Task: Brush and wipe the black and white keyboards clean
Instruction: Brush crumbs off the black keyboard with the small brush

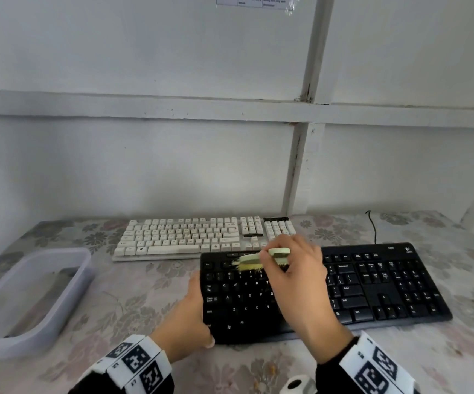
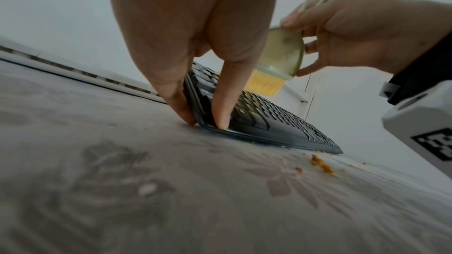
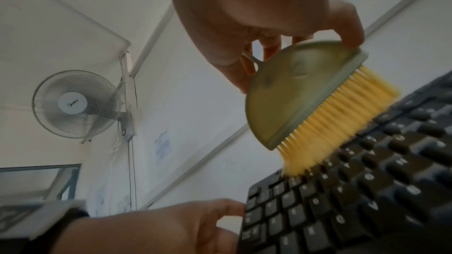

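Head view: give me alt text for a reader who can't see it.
A right hand sweeps a pale green brush with yellow bristles over the top-left keys of a black keyboard, while the left hand holds its left edge. A white keyboard lies behind, a clear plastic tub at left, on a floral tablecloth.

Table covered in a grey-and-pink floral cloth (image 1: pixel 144 294), which bore a white full-size keyboard (image 1: pixel 190 237) at the back, a black full-size keyboard (image 1: pixel 372 288) just in front of it, a translucent rectangular plastic tub (image 1: pixel 28 297) at the left, and scattered orange crumbs (image 2: pixel 321 164) near the black keyboard's front edge.
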A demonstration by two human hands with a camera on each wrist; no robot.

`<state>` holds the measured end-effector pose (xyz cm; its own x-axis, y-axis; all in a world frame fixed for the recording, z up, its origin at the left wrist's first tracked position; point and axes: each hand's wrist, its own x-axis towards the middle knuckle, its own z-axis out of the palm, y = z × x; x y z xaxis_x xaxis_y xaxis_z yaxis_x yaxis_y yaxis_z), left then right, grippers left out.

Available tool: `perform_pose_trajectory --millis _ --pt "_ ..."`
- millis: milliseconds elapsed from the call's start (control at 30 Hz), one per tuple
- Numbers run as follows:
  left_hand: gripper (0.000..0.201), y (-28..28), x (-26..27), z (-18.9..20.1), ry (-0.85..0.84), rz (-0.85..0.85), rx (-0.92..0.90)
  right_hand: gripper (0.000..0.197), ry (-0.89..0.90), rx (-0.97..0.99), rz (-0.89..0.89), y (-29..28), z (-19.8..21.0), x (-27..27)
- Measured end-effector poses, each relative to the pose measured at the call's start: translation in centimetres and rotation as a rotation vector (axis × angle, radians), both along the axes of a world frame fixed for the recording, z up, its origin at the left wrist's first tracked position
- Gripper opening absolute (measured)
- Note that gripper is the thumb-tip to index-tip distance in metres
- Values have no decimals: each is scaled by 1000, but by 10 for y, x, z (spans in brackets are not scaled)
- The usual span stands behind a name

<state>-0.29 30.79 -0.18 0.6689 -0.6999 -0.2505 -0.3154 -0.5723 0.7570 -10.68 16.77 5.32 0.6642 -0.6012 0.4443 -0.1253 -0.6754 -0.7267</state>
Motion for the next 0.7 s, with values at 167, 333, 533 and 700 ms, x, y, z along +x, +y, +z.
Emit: perform_pose_trajectory --millis 167,333,533,700 --pt "110 -2 -2 3 -51 -15 37 2 -58 6 144 22 6 6" --pt "108 -1 -2 3 10 -5 13 14 -10 34 92 -6 -2 -4" --pt "111 -1 -3 3 68 -2 -14 13 -151 266 106 -46 14 -29" --pt "112 -1 -2 0 70 5 -39 18 -99 274 77 -68 2 -40"
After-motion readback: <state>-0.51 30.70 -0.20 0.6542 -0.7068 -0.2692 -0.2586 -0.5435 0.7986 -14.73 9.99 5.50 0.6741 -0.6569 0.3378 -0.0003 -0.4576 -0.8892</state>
